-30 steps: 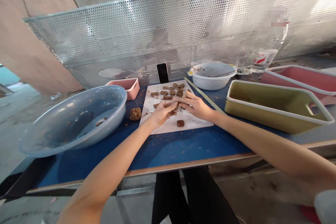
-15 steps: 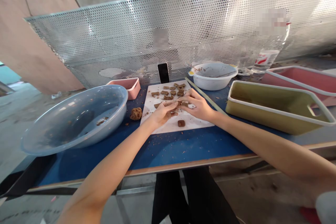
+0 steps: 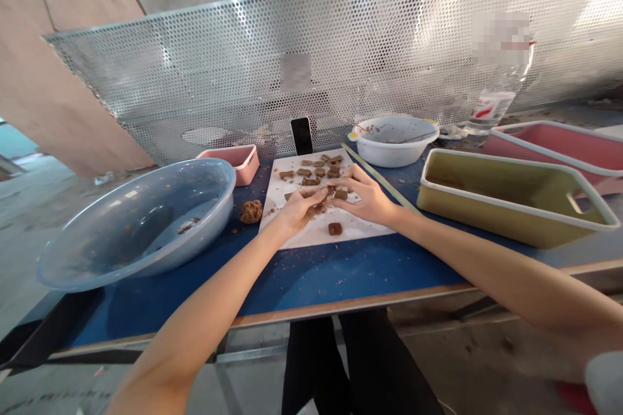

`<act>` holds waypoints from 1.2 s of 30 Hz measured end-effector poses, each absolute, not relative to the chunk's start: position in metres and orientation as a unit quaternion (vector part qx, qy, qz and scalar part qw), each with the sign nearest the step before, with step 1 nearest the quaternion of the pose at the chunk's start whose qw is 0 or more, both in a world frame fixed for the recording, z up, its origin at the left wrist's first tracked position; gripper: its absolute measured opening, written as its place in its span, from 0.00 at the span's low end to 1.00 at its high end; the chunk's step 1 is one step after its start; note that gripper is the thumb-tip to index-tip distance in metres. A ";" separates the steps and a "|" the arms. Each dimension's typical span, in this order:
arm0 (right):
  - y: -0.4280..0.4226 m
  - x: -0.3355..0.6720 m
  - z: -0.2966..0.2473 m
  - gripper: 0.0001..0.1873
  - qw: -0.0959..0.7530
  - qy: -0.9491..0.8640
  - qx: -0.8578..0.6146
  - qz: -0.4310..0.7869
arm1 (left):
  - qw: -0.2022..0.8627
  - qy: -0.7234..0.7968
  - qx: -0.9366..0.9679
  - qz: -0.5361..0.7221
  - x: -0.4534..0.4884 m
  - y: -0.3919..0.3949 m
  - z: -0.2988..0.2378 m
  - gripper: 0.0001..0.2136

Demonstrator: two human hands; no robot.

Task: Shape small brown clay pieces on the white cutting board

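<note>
My left hand (image 3: 300,207) and my right hand (image 3: 366,200) meet over a white board (image 3: 292,238), fingers closed on a small brown clay-like piece (image 3: 331,191) pinched between them. The fingers hide most of it. Just under my right fingers sits another brown block (image 3: 341,194). Nearer to me on the board lies a darker, squarish brown block (image 3: 335,228). Beyond my hands, several brown pieces (image 3: 310,181) are spread over the far part of the board, with crumbs around them.
A brown lump (image 3: 252,211) lies left of the board, beside a large blue basin (image 3: 214,207). Behind are a small pink box (image 3: 249,165), a phone (image 3: 302,136) and a white basin (image 3: 394,154). A flat strip (image 3: 379,175) and a green bin (image 3: 477,204) stand right.
My fingers have shifted slightly around the piece, and the brown piece that showed below them is now less visible. Both arms stay almost where they were; the view moved a little.
</note>
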State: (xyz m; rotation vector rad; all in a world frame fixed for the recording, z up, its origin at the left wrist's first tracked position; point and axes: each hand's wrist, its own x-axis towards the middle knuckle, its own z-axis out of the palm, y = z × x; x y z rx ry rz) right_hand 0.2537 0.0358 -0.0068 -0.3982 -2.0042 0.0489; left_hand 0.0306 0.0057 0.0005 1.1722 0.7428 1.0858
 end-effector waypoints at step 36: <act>0.029 0.248 -0.005 0.14 0.582 -0.804 -0.115 0.027 | 0.676 0.290 0.471 0.486 0.032 0.003 -0.005 0.20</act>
